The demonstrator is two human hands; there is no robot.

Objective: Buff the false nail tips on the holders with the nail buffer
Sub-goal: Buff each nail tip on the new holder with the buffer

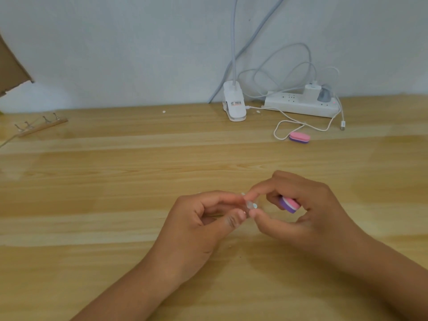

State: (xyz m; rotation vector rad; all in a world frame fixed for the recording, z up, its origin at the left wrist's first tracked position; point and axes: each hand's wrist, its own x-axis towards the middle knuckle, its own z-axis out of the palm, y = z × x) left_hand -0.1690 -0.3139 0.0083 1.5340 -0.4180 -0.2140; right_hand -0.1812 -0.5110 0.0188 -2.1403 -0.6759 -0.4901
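My left hand (203,225) pinches a small clear nail holder with a pale false nail tip (250,205) above the middle of the wooden table (115,181). My right hand (308,209) holds a pink, white and purple nail buffer (290,204) under its curled fingers. Its forefinger and thumb touch the same nail tip from the right. A second pink and purple buffer (299,137) lies farther back on the table. At the far left sits a wooden strip with several clear holders (41,126) standing on it.
A white clip lamp base (234,105) stands at the back edge, beside a white power strip (301,105) with plugs and loose white cables (301,126). A piece of cardboard (11,68) juts in at the upper left. The wall runs behind the table.
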